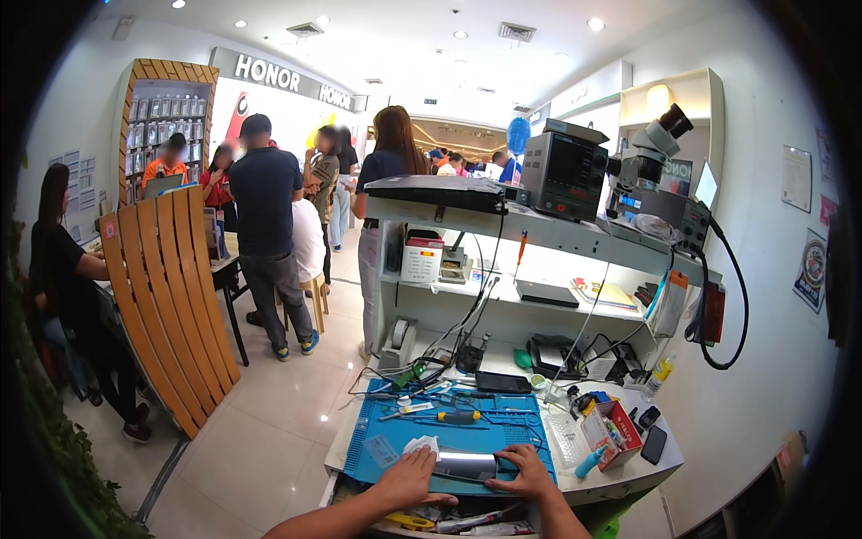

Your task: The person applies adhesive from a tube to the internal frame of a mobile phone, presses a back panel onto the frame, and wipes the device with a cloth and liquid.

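Note:
A flat, dark, glossy phone [467, 465] lies at the front edge of the blue work mat [359, 458]. My left hand [411, 481] is at the phone's left end, its fingers closed over a crumpled white tissue [422, 444]. With its fingers and thumb, my right hand [528, 473] grips the phone's right end. Behind the phone, a screwdriver with a yellow and black handle [459, 417] rests on the mat. A small clear packet [382, 451] is left of the tissue.
Just below the mat, an open drawer [449, 519] holds tools. To the right stand a red and white box [613, 436], a light-blue bottle [590, 462] and a black phone [655, 445]. Cables and another dark phone [503, 384] lie behind. A microscope [654, 148] tops the shelf. People stand beyond.

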Action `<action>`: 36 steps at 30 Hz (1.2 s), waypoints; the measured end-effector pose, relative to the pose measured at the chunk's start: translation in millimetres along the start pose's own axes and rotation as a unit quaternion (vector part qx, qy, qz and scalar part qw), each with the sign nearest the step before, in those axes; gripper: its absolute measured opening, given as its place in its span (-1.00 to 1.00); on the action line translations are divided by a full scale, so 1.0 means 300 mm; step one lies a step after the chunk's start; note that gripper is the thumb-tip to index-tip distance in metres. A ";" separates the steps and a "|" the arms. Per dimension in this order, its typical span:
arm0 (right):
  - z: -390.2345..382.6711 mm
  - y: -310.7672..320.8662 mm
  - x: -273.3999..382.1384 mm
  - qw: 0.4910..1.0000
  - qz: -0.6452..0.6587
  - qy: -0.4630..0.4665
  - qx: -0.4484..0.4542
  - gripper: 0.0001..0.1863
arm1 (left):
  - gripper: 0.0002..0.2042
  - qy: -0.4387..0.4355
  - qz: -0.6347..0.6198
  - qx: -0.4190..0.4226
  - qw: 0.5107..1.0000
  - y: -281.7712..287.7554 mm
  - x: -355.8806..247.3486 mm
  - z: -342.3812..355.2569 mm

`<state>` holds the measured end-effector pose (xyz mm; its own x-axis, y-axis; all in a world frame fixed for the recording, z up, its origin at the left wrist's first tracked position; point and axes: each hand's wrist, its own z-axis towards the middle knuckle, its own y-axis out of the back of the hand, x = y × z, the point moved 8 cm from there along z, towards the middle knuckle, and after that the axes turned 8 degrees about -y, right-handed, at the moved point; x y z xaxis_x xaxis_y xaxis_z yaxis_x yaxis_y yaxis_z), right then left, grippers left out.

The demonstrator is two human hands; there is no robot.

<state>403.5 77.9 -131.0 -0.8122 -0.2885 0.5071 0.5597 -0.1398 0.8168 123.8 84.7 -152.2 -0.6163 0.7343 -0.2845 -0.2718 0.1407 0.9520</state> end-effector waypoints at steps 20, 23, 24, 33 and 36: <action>-0.006 0.019 0.035 1.000 0.004 -0.002 -0.003 -0.14 | 0.46 0.034 -0.027 0.000 0.999 0.027 -0.013 0.001; -0.015 0.023 0.028 1.000 0.021 -0.013 0.001 -0.14 | 0.44 0.039 -0.016 0.043 0.998 0.014 -0.029 -0.018; -0.014 0.025 0.029 1.000 0.019 -0.004 -0.006 -0.15 | 0.44 0.043 -0.019 0.045 0.998 0.015 -0.029 -0.016; 0.003 0.013 0.027 0.998 0.043 0.022 -0.038 -0.18 | 0.35 0.054 -0.037 -0.027 0.997 0.104 -0.064 -0.005; -0.009 0.022 -0.003 0.998 0.018 0.037 -0.044 -0.16 | 0.37 0.073 -0.030 -0.013 0.997 0.064 -0.060 -0.005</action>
<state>408.5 74.7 -126.8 -0.7784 -0.3631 0.5121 0.6037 -0.2093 0.7693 128.7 73.2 -128.9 -0.6985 0.6209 -0.3559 -0.3289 0.1631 0.9302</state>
